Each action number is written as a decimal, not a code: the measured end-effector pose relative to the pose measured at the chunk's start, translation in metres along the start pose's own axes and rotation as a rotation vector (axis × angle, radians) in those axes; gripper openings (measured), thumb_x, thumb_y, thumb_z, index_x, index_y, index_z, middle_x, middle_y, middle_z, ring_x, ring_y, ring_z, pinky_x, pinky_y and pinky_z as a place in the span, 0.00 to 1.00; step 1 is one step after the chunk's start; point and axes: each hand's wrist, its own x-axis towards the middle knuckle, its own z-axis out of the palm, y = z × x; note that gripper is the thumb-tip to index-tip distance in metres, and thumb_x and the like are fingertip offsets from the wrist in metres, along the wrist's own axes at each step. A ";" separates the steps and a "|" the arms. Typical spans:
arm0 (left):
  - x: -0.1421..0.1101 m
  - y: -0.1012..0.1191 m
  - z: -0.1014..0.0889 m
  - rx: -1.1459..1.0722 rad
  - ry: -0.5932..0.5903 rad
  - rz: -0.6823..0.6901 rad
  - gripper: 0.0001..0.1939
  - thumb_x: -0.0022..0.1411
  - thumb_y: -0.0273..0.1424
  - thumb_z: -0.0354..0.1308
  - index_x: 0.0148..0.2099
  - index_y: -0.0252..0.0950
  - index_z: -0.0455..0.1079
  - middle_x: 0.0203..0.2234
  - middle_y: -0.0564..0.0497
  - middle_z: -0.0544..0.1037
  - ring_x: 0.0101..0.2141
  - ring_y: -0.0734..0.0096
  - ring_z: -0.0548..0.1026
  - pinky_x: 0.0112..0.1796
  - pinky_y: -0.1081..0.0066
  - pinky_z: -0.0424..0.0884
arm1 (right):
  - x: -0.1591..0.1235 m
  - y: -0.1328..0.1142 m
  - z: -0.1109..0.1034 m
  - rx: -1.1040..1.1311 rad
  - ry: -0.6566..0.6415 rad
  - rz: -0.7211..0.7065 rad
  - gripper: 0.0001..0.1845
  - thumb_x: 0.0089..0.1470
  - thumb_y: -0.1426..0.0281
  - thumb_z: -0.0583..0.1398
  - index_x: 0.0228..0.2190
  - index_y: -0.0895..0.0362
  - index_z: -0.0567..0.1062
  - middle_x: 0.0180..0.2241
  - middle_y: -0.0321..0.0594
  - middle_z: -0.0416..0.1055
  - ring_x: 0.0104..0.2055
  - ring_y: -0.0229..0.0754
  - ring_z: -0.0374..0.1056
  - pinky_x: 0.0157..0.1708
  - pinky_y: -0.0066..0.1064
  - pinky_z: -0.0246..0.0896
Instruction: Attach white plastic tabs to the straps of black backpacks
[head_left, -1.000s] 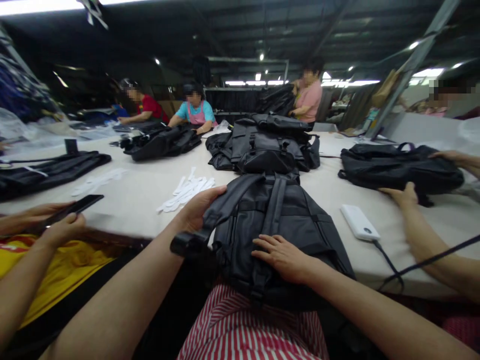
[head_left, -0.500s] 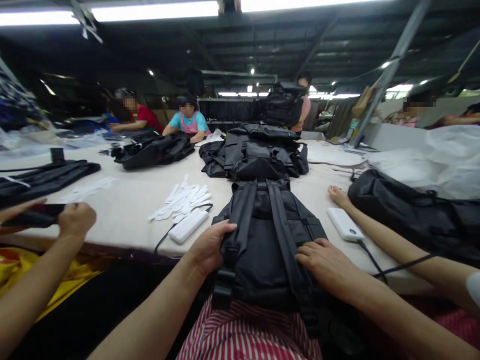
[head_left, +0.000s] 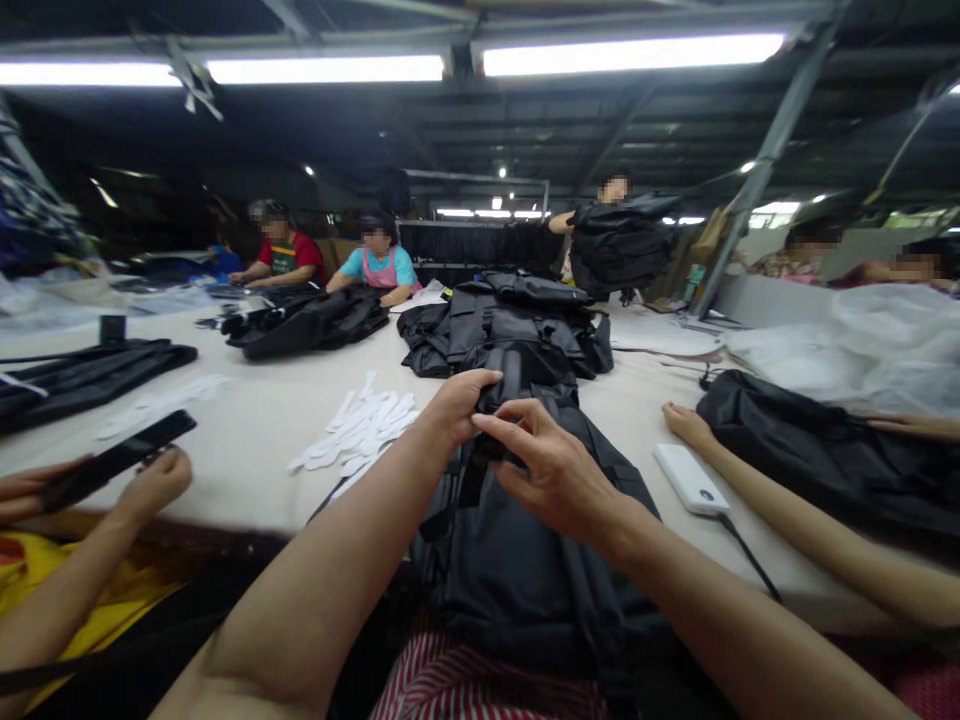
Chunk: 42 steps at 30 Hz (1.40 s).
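A black backpack (head_left: 517,570) lies in front of me, its lower part running off the table edge towards my striped clothing. My left hand (head_left: 457,405) is curled over its top end. My right hand (head_left: 555,465) pinches a black strap (head_left: 487,450) between thumb and fingers, close beside my left hand. The strap's upper end is partly hidden by my fingers. On my left, a co-worker's hands hold a black smartphone (head_left: 116,460). On my right, another co-worker's hand (head_left: 686,425) rests beside a white power bank (head_left: 690,480) with a black cable.
White strips (head_left: 360,430) lie in a loose pile on the white table (head_left: 240,470). Black backpacks (head_left: 502,325) are stacked ahead, others lie left and right, and a far person holds one up. White plastic sheeting (head_left: 885,350) lies at right.
My hands have come together from either side of the backpack to its top strap. The far person's backpack has shifted right. The white power bank near my left arm is no longer visible.
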 end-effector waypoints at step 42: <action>-0.015 -0.070 -0.089 -0.084 -0.088 -0.146 0.09 0.49 0.29 0.58 0.32 0.28 0.71 0.19 0.50 0.74 0.23 0.71 0.73 0.26 0.72 0.69 | 0.047 0.063 0.112 -0.045 0.000 0.012 0.11 0.55 0.69 0.54 0.38 0.53 0.74 0.45 0.37 0.71 0.52 0.44 0.58 0.49 0.38 0.50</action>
